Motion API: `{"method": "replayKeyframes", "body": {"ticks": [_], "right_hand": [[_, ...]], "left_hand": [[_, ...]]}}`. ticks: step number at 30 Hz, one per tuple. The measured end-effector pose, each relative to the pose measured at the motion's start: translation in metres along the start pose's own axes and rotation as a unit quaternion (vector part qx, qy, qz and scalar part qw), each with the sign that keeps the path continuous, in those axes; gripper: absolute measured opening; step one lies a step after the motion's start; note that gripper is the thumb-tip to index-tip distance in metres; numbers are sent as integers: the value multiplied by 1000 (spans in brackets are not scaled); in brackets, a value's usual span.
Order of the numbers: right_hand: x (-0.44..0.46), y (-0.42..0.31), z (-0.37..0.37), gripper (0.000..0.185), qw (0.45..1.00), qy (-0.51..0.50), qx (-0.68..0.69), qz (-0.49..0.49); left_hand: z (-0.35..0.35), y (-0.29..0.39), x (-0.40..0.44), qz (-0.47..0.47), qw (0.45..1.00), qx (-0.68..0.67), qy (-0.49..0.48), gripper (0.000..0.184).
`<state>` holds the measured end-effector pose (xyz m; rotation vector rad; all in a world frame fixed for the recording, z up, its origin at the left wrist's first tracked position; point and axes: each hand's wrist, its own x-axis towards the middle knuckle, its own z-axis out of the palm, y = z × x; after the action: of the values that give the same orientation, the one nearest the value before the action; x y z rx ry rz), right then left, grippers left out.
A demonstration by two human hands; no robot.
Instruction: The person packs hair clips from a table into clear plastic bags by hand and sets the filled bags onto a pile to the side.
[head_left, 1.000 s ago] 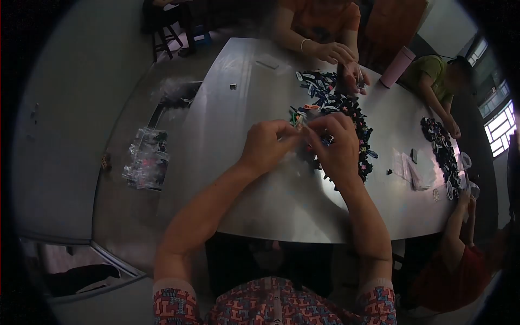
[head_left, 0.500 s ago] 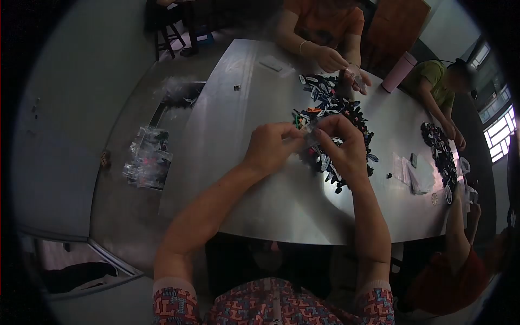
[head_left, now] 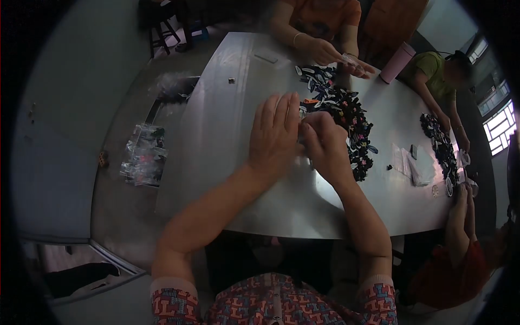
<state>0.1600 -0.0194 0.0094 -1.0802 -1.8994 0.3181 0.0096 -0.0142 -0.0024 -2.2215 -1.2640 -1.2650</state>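
My left hand [head_left: 274,130] is held up over the metal table, its fingers stretched out straight and side by side. Close against it, my right hand [head_left: 326,145] has its fingers closed in a pinch. A small clear plastic bag [head_left: 303,112] shows in part between the hands; most of it is hidden behind my fingers. Just beyond and to the right of my hands lies a pile of small dark pieces [head_left: 355,116] that look like hair clips, with some white, orange and pink among them.
Across the table [head_left: 216,124], a person in orange [head_left: 325,16] handles clear plastic. Two others sit at the right by a second dark pile [head_left: 441,146]. A pink bottle [head_left: 398,62] stands at the far edge. Flat clear bags [head_left: 417,168] lie right; filled bags [head_left: 143,157] lie left.
My left hand has gone from a pinch to straight fingers and risen slightly. My right hand has shifted a little left and turned inward, covering more of the bag.
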Motion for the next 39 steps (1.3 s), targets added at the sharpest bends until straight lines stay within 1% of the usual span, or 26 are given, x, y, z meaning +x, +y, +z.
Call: {"method": "replayKeyframes", "body": {"ticks": [1,2,4,5,6,7,8,9,10,11,13,14,16,19,22,23,25,26,28,29,31,32,34,35,37,39], "right_hand": [[-2,-2,2,13,999,-34,33,28],[-3,-5,4,13,998,-36,35,29],[-2,-13,4,20,978,-57,156,125],[-2,-14,3,20,978,-57,156,127],[-2,-13,0,26,957,-102,216,166],[-1,-13,-2,31,929,-147,273,203],[-1,-13,-1,31,929,-147,273,204],[-1,-15,1,36,923,-136,306,188],[-1,-16,2,41,916,-124,340,171],[-1,-14,2,41,916,-124,340,172],[-1,-9,-1,47,946,-133,245,164],[-1,-9,-2,47,946,-133,246,165],[-1,-9,-5,48,972,-151,144,112],[-1,-12,-7,46,975,-159,97,124],[-3,-12,-4,42,977,-140,110,118],[-4,-11,-4,42,977,-140,110,118],[-6,-11,-3,41,993,-88,-78,8],[-6,-10,-2,41,993,-88,-78,9],[-6,-9,-1,33,989,-51,-140,-15],[-5,-6,-1,33,989,-51,-140,-15],[-3,1,-2,31,990,-120,-60,41],[-2,1,-3,31,990,-121,-60,41],[0,-6,-5,32,993,-67,-2,93],[0,-4,-6,32,993,-68,-2,93],[0,1,-7,29,992,-69,-104,23],[-1,-3,-8,29,993,-48,-110,18]], "left_hand": [[4,-4,-1,-2,1000,1,-3,69],[9,-9,-2,-3,1000,20,8,66],[12,-16,-1,-3,999,40,16,63],[13,-19,-2,2,999,18,28,59],[14,-21,-2,8,999,-5,40,54],[14,-23,-2,7,999,-6,39,54],[14,-25,-3,13,999,-6,28,51],[14,-26,-3,18,1000,-5,17,47],[16,-27,-4,19,1000,-6,16,47],[18,-29,-4,19,1000,-9,16,46],[21,-30,-4,20,1000,-13,16,44],[22,-30,-3,25,998,-40,28,46],[24,-30,-4,30,996,-69,40,47],[23,-30,-5,24,996,-87,8,51],[22,-30,-5,21,994,-104,9,53],[22,-31,-5,25,996,-87,2,54],[20,-29,-4,29,997,-71,-6,55],[19,-29,-4,26,996,-81,-14,58],[19,-28,-5,22,995,-92,-23,60],[20,-29,-5,17,995,-93,-25,62],[20,-30,-4,10,995,-93,-27,65],[20,-30,-3,9,996,-89,-16,66],[16,-30,-2,7,996,-85,-5,67],[14,-30,-1,2,996,-84,-10,68],[12,-31,-1,-2,996,-82,-16,68],[12,-31,-2,2,997,-69,-31,68]]}}
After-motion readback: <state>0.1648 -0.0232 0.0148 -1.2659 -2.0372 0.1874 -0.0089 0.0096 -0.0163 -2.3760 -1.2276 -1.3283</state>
